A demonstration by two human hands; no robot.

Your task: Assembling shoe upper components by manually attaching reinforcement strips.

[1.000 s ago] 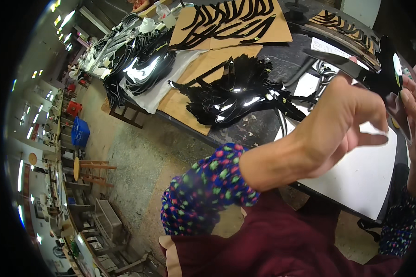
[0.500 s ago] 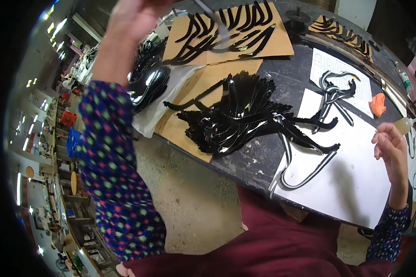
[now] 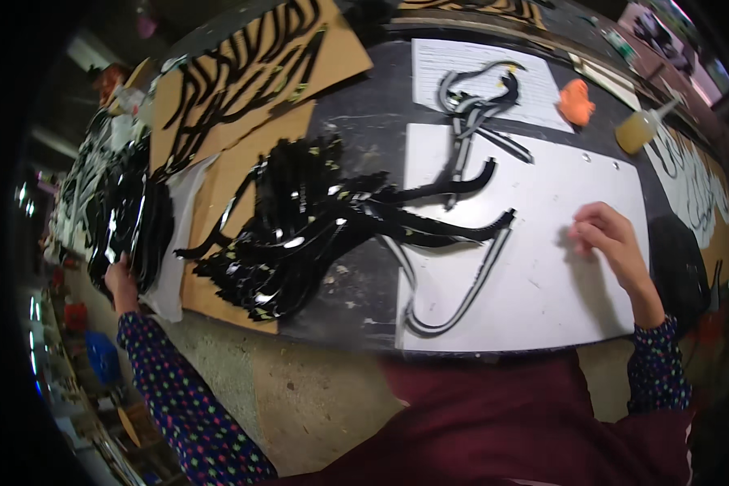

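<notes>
At the far left, my left hand (image 3: 121,283) is closed on the lower edge of a pile of glossy black strips (image 3: 130,211); its thumb lies on them and its other fingers are mostly hidden. My right hand (image 3: 611,239) hovers over a white board (image 3: 543,300), fingers curled in toward the thumb, with nothing visible in them. Between the hands lies a heap of black curved strips (image 3: 300,235), their ends reaching onto the board. A grey-and-white striped band (image 3: 454,324) loops out below those ends. More striped bands (image 3: 470,113) lie bunched across a printed sheet (image 3: 429,65).
Black strips lie in rows on a cardboard sheet (image 3: 332,57) at the back left. An orange crumpled piece (image 3: 576,103) and a bottle of yellowish liquid with a nozzle (image 3: 637,132) stand at the right. White looped cords lie on another board (image 3: 697,186) beyond.
My left hand has come down from the top of the view to the glossy pile at left. The view has turned left. My right hand stays over the board, its fingers more curled.
</notes>
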